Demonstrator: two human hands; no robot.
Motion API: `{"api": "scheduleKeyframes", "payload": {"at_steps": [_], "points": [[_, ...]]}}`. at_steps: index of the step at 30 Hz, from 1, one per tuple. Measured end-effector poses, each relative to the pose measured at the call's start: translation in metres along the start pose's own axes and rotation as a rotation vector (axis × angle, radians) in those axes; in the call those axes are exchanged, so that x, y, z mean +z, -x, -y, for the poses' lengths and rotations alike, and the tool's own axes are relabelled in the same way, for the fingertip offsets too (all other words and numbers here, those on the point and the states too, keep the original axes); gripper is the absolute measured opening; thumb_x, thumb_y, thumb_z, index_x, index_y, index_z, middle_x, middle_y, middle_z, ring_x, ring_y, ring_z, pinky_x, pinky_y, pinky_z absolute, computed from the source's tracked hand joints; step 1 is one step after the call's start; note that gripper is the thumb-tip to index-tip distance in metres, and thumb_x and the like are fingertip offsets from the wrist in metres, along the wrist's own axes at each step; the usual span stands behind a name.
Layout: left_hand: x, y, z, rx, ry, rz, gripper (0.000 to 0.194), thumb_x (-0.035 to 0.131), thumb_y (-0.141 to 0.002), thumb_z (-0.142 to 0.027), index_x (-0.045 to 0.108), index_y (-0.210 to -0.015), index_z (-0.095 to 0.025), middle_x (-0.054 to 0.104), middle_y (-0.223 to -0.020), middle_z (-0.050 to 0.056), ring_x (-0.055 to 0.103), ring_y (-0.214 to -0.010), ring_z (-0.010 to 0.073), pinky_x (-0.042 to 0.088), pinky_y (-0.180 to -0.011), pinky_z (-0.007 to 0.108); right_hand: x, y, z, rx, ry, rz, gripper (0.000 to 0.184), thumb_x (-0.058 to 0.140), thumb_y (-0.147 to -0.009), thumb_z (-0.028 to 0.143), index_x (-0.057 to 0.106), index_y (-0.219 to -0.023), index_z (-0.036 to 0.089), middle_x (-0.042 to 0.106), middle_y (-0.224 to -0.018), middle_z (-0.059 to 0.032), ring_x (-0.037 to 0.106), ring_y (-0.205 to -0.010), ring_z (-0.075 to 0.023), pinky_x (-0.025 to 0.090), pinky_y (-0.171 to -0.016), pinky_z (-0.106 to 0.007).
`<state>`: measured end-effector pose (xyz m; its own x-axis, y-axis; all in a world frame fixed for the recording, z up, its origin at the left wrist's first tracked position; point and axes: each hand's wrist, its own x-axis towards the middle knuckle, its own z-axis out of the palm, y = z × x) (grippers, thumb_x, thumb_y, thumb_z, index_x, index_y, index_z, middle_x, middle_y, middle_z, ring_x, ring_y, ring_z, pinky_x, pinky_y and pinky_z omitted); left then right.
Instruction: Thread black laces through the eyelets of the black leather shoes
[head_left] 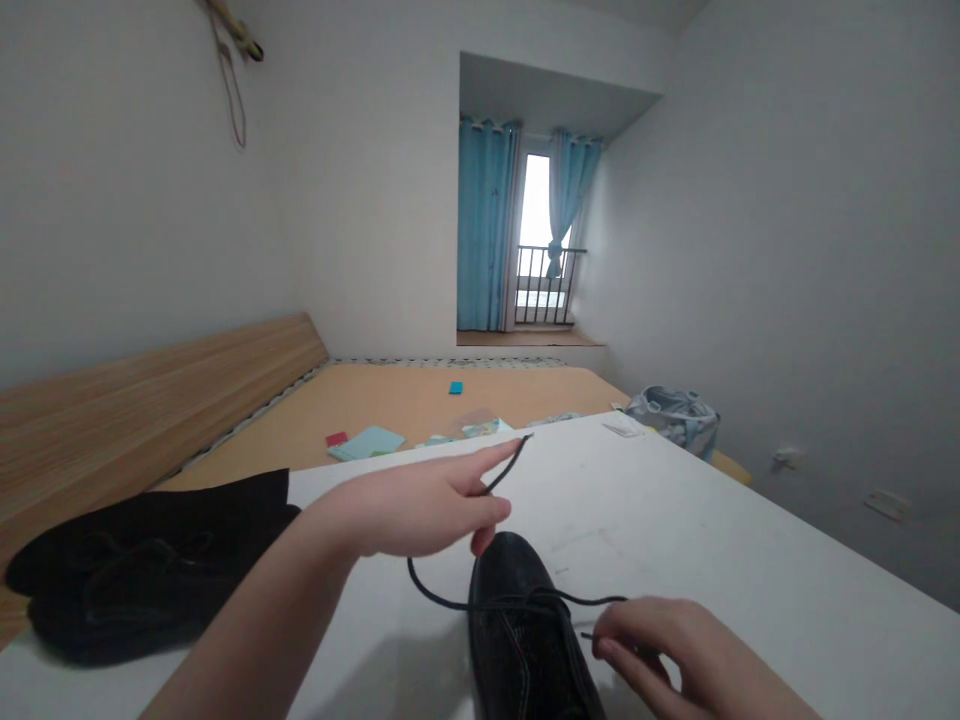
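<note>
A black lace-up shoe [521,640] rests on the white tabletop, its toe pointing away from me. Above and left of the toe is my left hand [442,500], closed on one end of the black shoelace [439,600], with the tip sticking up past the index finger. That lace runs in a slack curve from under the hand to the shoe and crosses over its top. On the right of the shoe, my right hand [660,645] pinches the other lace end, whose short tip pokes out beyond the fingers.
Another pair of black shoes [142,570] lies at the left of the white table [720,530]. Behind is a bed surface [375,400] with papers, a blue square [456,388] and a wooden headboard [150,410]. A fabric bag [675,415] stands beyond the table's right edge.
</note>
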<state>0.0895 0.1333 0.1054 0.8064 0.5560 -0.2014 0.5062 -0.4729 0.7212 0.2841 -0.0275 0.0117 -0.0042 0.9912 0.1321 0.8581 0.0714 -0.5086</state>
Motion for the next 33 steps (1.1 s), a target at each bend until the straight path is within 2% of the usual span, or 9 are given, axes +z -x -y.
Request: {"api": "scheduleKeyframes", "payload": {"at_steps": [2, 4, 7, 9, 11, 17, 22, 28, 33], "points": [[0.014, -0.007, -0.004, 0.026, -0.100, -0.005, 0.060, 0.043, -0.081, -0.033, 0.034, -0.140, -0.031, 0.065, -0.070, -0.004, 0.046, -0.048, 0.0123, 0.030, -0.043, 0.021, 0.004, 0.002, 0.004, -0.019, 0.093, 0.036, 0.023, 0.045, -0.085, 0.021, 0.062, -0.069, 0.021, 0.067, -0.067, -0.0036, 0.059, -0.058, -0.0175, 0.038, -0.054, -0.025], [0.027, -0.014, -0.006, 0.071, -0.206, 0.012, 0.050, 0.040, -0.082, -0.029, 0.046, -0.131, -0.034, 0.067, -0.077, -0.003, 0.051, -0.054, 0.0128, 0.032, -0.047, 0.021, 0.006, 0.001, 0.006, -0.025, 0.161, 0.078, 0.024, 0.044, -0.084, 0.017, 0.058, -0.066, 0.020, 0.065, -0.065, -0.0029, 0.058, -0.058, -0.0164, 0.037, -0.053, -0.024], [0.039, -0.022, -0.008, 0.114, -0.351, 0.142, 0.029, 0.048, -0.077, -0.029, 0.069, -0.097, -0.029, 0.067, -0.079, -0.001, 0.055, -0.063, 0.0148, 0.033, -0.051, 0.022, 0.005, -0.002, 0.005, -0.038, 0.199, 0.071, 0.022, 0.044, -0.083, 0.015, 0.056, -0.066, 0.020, 0.064, -0.065, -0.0020, 0.058, -0.058, -0.0155, 0.036, -0.053, -0.023], [0.045, -0.023, -0.009, 0.129, -0.410, 0.219, 0.022, 0.054, -0.073, -0.031, 0.071, -0.085, -0.026, 0.067, -0.077, -0.001, 0.055, -0.064, 0.0151, 0.033, -0.051, 0.023, 0.005, -0.003, 0.006, -0.051, 0.204, 0.076, 0.020, 0.044, -0.082, 0.014, 0.057, -0.068, 0.020, 0.065, -0.065, -0.0015, 0.058, -0.057, -0.0153, 0.035, -0.052, -0.023], [0.050, -0.023, -0.010, 0.140, -0.426, 0.242, 0.021, 0.058, -0.069, -0.032, 0.072, -0.084, -0.026, 0.067, -0.078, -0.001, 0.055, -0.063, 0.0143, 0.033, -0.049, 0.022, 0.005, -0.005, 0.006, -0.066, 0.196, 0.101, 0.019, 0.045, -0.081, 0.013, 0.059, -0.070, 0.020, 0.066, -0.068, -0.0016, 0.059, -0.058, -0.0155, 0.035, -0.052, -0.023], [0.064, -0.021, -0.018, 0.123, -0.500, 0.149, 0.021, 0.057, -0.064, -0.029, 0.073, -0.077, -0.025, 0.067, -0.069, 0.000, 0.052, -0.055, 0.0124, 0.030, -0.045, 0.022, 0.006, -0.010, -0.004, -0.020, 0.174, 0.122, 0.020, 0.047, -0.087, 0.020, 0.067, -0.083, 0.023, 0.071, -0.076, -0.0028, 0.064, -0.066, -0.0180, 0.035, -0.056, -0.023], [0.069, -0.022, -0.022, 0.104, -0.537, 0.108, 0.023, 0.055, -0.063, -0.028, 0.073, -0.075, -0.023, 0.068, -0.066, 0.001, 0.052, -0.054, 0.0140, 0.032, -0.046, 0.023, 0.000, -0.017, -0.007, 0.059, 0.112, 0.210, 0.017, 0.053, -0.083, 0.019, 0.070, -0.078, 0.022, 0.072, -0.073, -0.0011, 0.063, -0.064, -0.0158, 0.034, -0.055, -0.021], [0.071, -0.025, -0.023, 0.068, -0.535, 0.123, 0.025, 0.055, -0.062, -0.028, 0.074, -0.077, -0.024, 0.069, -0.068, 0.003, 0.054, -0.055, 0.0151, 0.034, -0.047, 0.024, -0.009, -0.022, -0.005, 0.040, 0.072, 0.256, 0.017, 0.055, -0.078, 0.014, 0.069, -0.075, 0.021, 0.070, -0.069, -0.0002, 0.060, -0.061, -0.0134, 0.034, -0.055, -0.020], [0.072, -0.026, -0.020, 0.076, -0.530, 0.080, 0.025, 0.056, -0.061, -0.029, 0.074, -0.077, -0.024, 0.069, -0.070, 0.002, 0.055, -0.057, 0.0153, 0.034, -0.048, 0.024, -0.015, -0.024, -0.003, 0.062, 0.026, 0.294, 0.015, 0.055, -0.075, 0.012, 0.067, -0.071, 0.019, 0.068, -0.064, 0.0002, 0.056, -0.057, -0.0120, 0.034, -0.053, -0.019]]}}
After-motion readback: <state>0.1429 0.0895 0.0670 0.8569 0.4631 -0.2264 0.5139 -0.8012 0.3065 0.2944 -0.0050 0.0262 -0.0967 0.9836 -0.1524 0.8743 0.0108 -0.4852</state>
